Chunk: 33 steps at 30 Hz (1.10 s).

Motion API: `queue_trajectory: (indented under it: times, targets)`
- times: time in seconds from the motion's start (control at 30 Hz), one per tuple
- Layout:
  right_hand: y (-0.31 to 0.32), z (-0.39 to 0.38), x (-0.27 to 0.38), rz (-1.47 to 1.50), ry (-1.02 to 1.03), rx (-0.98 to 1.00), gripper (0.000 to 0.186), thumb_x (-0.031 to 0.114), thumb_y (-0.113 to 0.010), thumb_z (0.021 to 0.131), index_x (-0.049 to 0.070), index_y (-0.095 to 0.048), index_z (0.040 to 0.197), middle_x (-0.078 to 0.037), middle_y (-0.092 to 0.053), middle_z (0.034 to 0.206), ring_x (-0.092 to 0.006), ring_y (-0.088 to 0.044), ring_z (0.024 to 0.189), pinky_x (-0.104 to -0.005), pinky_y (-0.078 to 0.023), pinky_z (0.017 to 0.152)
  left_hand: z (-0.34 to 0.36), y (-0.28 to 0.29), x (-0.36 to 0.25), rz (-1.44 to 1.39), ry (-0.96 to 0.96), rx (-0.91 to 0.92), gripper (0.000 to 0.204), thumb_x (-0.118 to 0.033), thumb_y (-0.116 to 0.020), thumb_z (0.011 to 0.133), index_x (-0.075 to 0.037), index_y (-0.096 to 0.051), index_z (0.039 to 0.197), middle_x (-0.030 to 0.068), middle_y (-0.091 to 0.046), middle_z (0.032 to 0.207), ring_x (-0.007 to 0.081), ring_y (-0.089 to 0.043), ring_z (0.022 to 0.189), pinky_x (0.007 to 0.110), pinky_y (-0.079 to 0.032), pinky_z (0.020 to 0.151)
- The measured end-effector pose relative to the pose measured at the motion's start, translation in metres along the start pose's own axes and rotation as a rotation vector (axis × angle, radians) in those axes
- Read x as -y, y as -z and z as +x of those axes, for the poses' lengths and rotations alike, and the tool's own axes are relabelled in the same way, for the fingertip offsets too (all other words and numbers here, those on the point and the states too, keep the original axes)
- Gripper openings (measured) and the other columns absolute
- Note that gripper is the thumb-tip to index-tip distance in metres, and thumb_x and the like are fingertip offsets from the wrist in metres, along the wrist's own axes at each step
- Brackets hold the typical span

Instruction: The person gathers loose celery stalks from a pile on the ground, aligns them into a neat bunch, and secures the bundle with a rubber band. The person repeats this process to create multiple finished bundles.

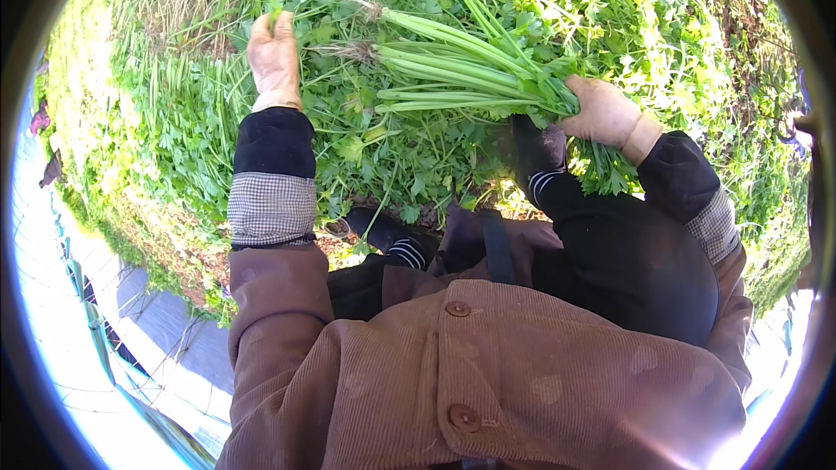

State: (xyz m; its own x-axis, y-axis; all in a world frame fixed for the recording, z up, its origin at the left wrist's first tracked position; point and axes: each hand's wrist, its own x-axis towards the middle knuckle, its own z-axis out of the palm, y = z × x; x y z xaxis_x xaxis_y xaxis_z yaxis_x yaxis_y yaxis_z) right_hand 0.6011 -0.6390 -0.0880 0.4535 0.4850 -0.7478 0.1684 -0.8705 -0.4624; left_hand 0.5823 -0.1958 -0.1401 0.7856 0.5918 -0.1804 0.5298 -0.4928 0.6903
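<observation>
A bunch of celery [461,65] lies sideways across the middle, its long green stalks pointing left and ending in pale, stringy roots [353,51]. My right hand [601,111] is closed around its leafy end, beside my knee, and leaves hang below the grip. Off to the left, apart from the bunch, my left hand [273,57] is raised with fingers pinched together. A small bit of green leaf [275,4] sticks out above those fingertips; the rest of it is hidden in the grip.
Dense celery plants [418,161] cover the ground around both hands. Dry straw-like stems [187,13] lie at the upper left, and bare brown soil [740,26] shows at the right. My shoe [383,228] stands among the leaves. A grey strip [161,331] borders the bed at lower left.
</observation>
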Motion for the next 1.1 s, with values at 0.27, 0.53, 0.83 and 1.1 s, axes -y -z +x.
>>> queue_trajectory:
  times: [0.27,0.53,0.83,1.1]
  targets:
    - [0.003,0.000,0.004,-0.059,0.014,-0.054,0.043,0.030,-0.072,0.074,0.003,-0.062,0.106,-0.022,-0.069,0.097,-0.0391,-0.067,0.095,-0.0455,-0.052,0.087,-0.075,-0.101,-0.054,0.249,-0.824,0.780,0.056,-0.058,-0.071,0.083,-0.007,-0.074,0.107,0.0118,-0.069,0.103,0.0336,-0.061,0.106,0.045,-0.047,0.095]
    - [-0.004,0.005,-0.001,-0.086,0.009,-0.110,0.044,0.031,-0.071,0.075,0.003,-0.060,0.108,-0.022,-0.068,0.098,-0.0395,-0.066,0.098,-0.0456,-0.052,0.088,-0.097,-0.109,-0.056,0.181,-0.964,0.625,0.012,-0.022,-0.070,0.086,-0.011,-0.067,0.091,0.0102,-0.066,0.079,0.0335,-0.065,0.079,0.045,-0.052,0.069]
    - [-0.005,-0.003,0.000,0.435,-0.077,0.101,0.060,0.022,-0.076,0.074,0.001,-0.057,0.127,-0.017,-0.071,0.103,-0.0275,-0.068,0.094,-0.0362,-0.053,0.087,-0.041,-0.054,-0.062,-0.812,0.212,0.319,0.021,-0.020,-0.062,0.101,-0.001,-0.064,0.107,0.0031,-0.065,0.076,0.0167,-0.062,0.064,0.033,-0.055,0.070]
    - [0.009,-0.020,-0.004,1.073,0.022,0.276,0.050,0.005,-0.076,0.078,0.001,-0.062,0.126,-0.006,-0.072,0.103,-0.0133,-0.066,0.087,-0.0288,-0.054,0.080,0.063,0.089,-0.115,-0.795,0.027,-0.076,0.011,-0.017,-0.062,0.099,-0.006,-0.062,0.103,0.0023,-0.055,0.068,0.0062,-0.038,0.049,0.024,-0.031,0.043]
